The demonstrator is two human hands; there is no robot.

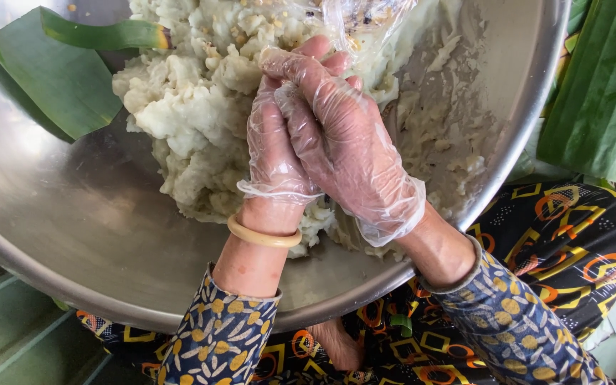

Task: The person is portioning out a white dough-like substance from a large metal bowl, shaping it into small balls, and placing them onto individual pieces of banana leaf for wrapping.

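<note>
Left hand (274,146) and right hand (347,146), both in thin clear gloves, are pressed together, fingers curled shut around a small lump of pale dough (288,91) between them. A cream bangle (263,237) circles the left wrist. Directly beneath and beyond lies the main dough mass (194,100) in a wide steel bowl (73,214). A banana leaf (55,71) rests against the bowl's far-left wall.
</note>
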